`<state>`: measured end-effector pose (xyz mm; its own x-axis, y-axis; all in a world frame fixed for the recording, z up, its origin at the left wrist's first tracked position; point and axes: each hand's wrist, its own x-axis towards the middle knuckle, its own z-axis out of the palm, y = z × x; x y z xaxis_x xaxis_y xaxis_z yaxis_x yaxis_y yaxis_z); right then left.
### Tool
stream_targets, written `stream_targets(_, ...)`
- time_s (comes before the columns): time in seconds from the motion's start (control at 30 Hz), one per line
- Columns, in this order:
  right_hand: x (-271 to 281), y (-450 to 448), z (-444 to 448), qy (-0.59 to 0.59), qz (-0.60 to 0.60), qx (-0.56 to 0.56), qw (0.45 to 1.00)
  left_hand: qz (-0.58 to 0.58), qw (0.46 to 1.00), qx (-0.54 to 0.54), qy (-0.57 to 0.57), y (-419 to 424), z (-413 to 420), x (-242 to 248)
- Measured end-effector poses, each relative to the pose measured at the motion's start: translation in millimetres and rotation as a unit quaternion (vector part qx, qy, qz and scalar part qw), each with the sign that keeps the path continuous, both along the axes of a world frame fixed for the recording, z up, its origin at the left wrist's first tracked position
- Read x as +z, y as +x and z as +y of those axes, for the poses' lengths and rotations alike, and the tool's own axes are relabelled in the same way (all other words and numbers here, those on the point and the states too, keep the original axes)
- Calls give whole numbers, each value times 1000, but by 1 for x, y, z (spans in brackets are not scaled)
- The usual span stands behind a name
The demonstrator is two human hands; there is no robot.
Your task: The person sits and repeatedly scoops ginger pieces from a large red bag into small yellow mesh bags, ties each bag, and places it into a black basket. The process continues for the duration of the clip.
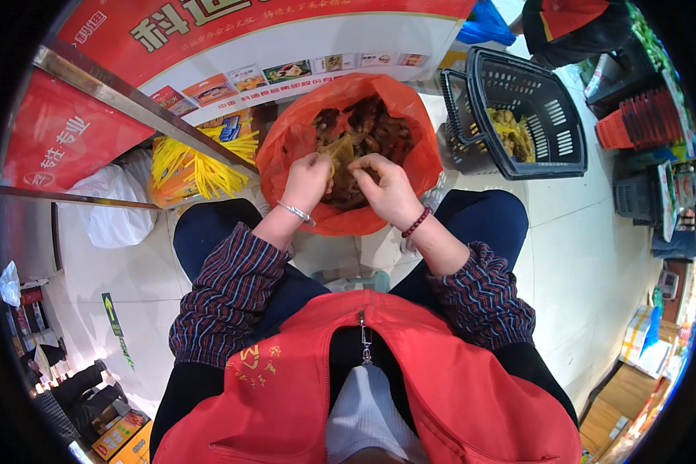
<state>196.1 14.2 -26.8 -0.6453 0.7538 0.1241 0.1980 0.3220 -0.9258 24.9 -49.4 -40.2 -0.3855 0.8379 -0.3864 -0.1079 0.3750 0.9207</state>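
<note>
A large red plastic bag (pixel 290 151) stands open between my knees, with many brown, knobbly pieces (pixel 377 124) inside, perhaps ginger or a similar root. Above them my left hand (pixel 310 180) pinches the edge of a thin yellowish mesh or film bag (pixel 341 153). My right hand (pixel 385 188) is at the other side of this yellowish bag, thumb and forefinger close together; whether they grip it is not plain. To the left, a bundle of yellow plastic strips (pixel 200 159) lies on an orange package.
A black shopping basket (pixel 557 169) at the right holds a yellow mesh bag of knobbly pieces (pixel 513 136). White plastic bag (pixel 113 214) at the left, by a metal frame bar (pixel 145 107). A printed freezer panel (pixel 383 35) rises ahead. Another person (pixel 580 29) stands at the top right.
</note>
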Motion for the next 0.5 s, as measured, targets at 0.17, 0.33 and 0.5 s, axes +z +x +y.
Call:
stream_targets(0.17,-2,-9,-4,69,21,39,997,-328,943,61,-23,-6,-3,-12)
stream_targets(0.33,-1,-10,-4,166,-56,0,985,-347,936,16,48,10,-10,-15)
stream_targets(0.5,-8,-10,-1,133,-33,-33,990,-256,964,1,72,16,-9,-20)
